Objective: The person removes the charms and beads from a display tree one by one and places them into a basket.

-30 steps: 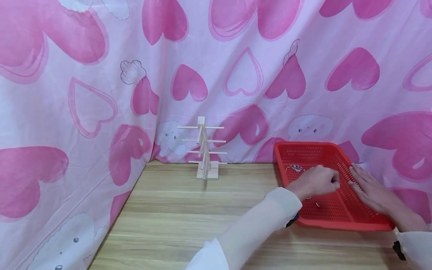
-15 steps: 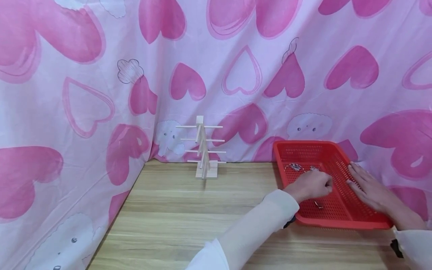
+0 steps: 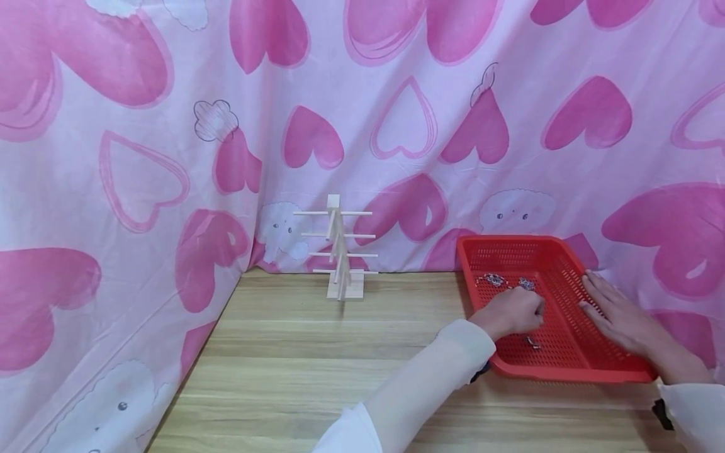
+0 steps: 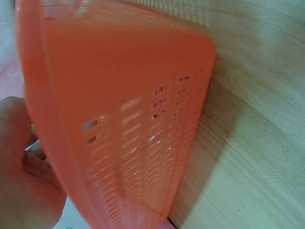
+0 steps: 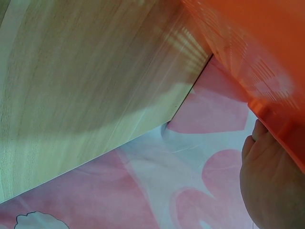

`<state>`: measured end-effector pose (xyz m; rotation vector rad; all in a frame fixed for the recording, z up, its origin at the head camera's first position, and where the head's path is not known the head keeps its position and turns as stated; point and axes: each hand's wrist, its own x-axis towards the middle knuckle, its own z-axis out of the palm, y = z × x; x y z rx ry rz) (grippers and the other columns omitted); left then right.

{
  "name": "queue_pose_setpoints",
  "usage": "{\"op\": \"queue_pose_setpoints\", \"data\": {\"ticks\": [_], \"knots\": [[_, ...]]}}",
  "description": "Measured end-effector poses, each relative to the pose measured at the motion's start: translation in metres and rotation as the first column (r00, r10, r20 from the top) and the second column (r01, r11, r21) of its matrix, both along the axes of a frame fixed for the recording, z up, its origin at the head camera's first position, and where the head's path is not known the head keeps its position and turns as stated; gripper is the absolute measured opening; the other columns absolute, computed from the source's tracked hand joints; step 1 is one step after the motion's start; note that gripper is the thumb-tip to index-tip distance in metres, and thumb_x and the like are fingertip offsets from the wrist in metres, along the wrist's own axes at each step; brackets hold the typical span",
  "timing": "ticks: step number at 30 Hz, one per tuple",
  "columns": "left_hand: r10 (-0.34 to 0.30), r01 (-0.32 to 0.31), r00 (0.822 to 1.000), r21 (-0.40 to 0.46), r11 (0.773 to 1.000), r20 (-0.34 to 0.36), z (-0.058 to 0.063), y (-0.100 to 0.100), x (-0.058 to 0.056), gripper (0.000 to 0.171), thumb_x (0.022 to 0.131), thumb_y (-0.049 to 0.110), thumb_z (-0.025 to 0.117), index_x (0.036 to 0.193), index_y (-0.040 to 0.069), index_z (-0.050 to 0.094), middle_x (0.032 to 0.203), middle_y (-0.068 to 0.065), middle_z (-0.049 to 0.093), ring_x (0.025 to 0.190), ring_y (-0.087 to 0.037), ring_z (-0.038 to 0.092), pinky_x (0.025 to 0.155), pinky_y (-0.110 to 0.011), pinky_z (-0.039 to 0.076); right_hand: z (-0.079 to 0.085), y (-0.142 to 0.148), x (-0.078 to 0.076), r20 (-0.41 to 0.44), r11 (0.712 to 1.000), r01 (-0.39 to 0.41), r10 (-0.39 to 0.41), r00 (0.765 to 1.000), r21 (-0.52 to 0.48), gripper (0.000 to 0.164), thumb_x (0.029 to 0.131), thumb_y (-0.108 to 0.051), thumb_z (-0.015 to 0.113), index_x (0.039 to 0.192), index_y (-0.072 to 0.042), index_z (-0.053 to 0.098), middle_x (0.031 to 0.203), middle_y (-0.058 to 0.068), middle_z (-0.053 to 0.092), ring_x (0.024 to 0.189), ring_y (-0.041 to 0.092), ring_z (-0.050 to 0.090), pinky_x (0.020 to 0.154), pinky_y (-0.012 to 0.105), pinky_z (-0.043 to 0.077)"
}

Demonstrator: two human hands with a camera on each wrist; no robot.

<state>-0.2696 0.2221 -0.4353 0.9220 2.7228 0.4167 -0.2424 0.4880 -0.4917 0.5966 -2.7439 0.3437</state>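
Note:
A red perforated plastic basket (image 3: 572, 376) sits at the table's right side. My left hand (image 3: 512, 311) reaches over its left part, knuckles up and fingers bent downward, their tips hidden in the head view. In the left wrist view, a thin pale sliver (image 4: 32, 144) shows between thumb and fingers; whether it is something held is unclear. Small shiny silver beaded pieces (image 3: 494, 279), like jewellery, lie on the basket floor, with another cluster (image 3: 527, 284) beyond my hand and a small piece (image 3: 532, 342) nearer. My right hand (image 3: 620, 314) rests against the basket's right rim, fingers extended.
A wooden stand (image 3: 338, 251) with several horizontal pegs stands toward the back of the wood-grain table (image 3: 317, 352), left of the basket. Behind and at the sides hangs a pink heart-patterned cloth (image 3: 404, 119).
My left hand has moved left and slightly nearer within the basket, uncovering the far silver cluster. The right hand stays at the rim. The whole view has shifted slightly.

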Motion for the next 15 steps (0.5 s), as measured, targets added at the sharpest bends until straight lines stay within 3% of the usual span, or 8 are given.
{"op": "queue_pose_setpoints", "data": {"ticks": [10, 15], "knots": [[0.023, -0.025, 0.998, 0.02, 0.999, 0.06, -0.0009, 0.0001, -0.0009, 0.005, 0.105, 0.033, 0.069, 0.107, 0.033, 0.074, 0.088, 0.016, 0.065, 0.077, 0.001, 0.059, 0.072, -0.012, 0.049, 0.0009, -0.0015, 0.0021, -0.004, 1.0, 0.01, -0.01, 1.0, 0.006, 0.066, 0.113, -0.018, 0.044, 0.168, 0.004, 0.014, 0.177, 0.027, 0.008, 0.164, 0.006, -0.015, 0.122, 0.009, -0.018], [0.017, -0.018, 0.999, 0.024, 1.0, 0.045, 0.0009, -0.0001, -0.0018, 0.007, 0.106, 0.031, 0.067, 0.101, 0.032, 0.071, 0.085, 0.016, 0.063, 0.076, 0.001, 0.058, 0.07, -0.013, 0.048, -0.0009, 0.001, 0.0015, -0.008, 1.0, 0.002, -0.002, 1.0, 0.0, 0.065, 0.113, -0.017, 0.045, 0.167, 0.006, 0.017, 0.178, 0.025, 0.007, 0.163, 0.005, -0.015, 0.122, 0.009, -0.018]]}}
